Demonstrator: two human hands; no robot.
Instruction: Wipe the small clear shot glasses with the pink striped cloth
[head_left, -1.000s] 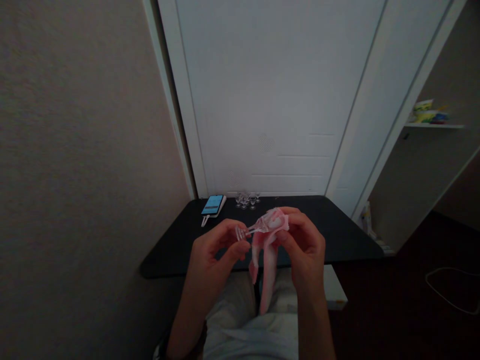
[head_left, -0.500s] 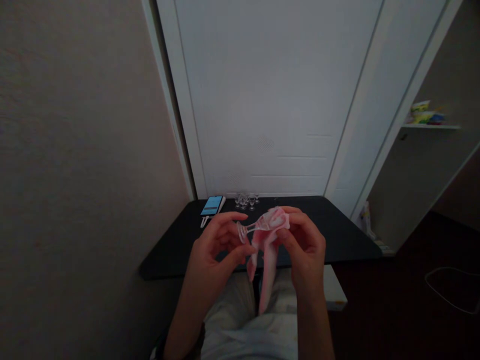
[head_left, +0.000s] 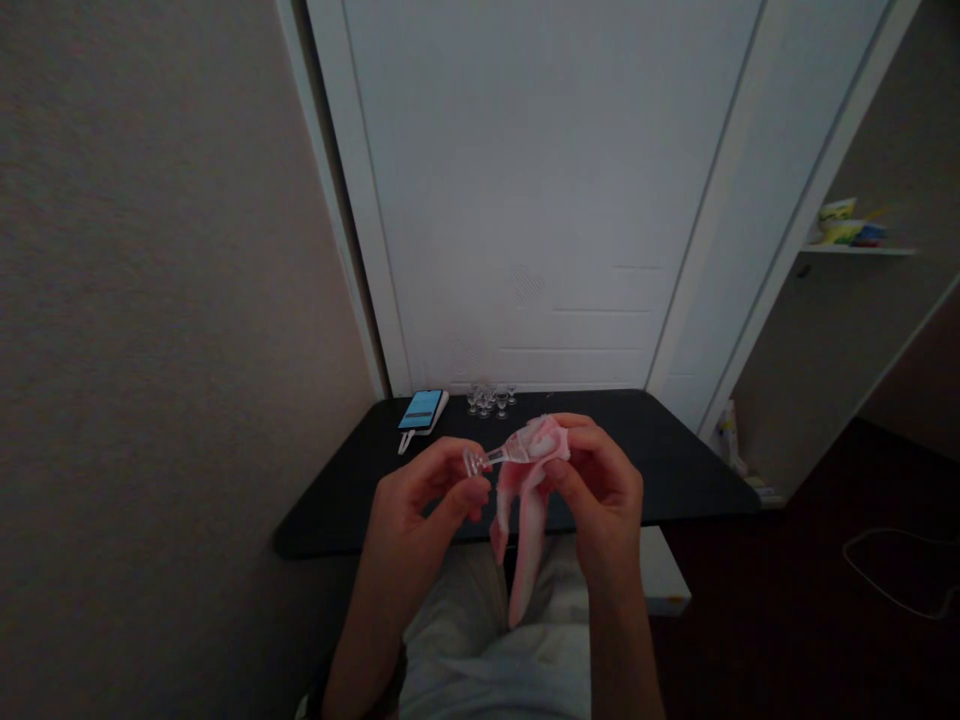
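Observation:
A small clear stemmed glass [head_left: 498, 456] is held on its side above the near part of the black table. My left hand [head_left: 429, 495] is closed, its thumb and fingers pinching the glass's round foot. A pink and white cloth [head_left: 531, 510] is bunched into and around the bowl at the right end, and its loose ends hang down. My right hand [head_left: 600, 480] is closed on the cloth at the bowl, thumb in front and fingers behind. The cloth covers the rim of the glass.
Several small stemmed glasses [head_left: 491, 400] stand grouped at the back of the black table [head_left: 345, 490]. Left of them lies a phone [head_left: 421, 410] with a lit screen on a white object, a white cable beside it. A white panel [head_left: 525, 200] rises behind the table.
My left fingers have closed from loosely around the foot to a pinch on it. The glass and both hands have shifted slightly left in view. The cloth stays at the bowl.

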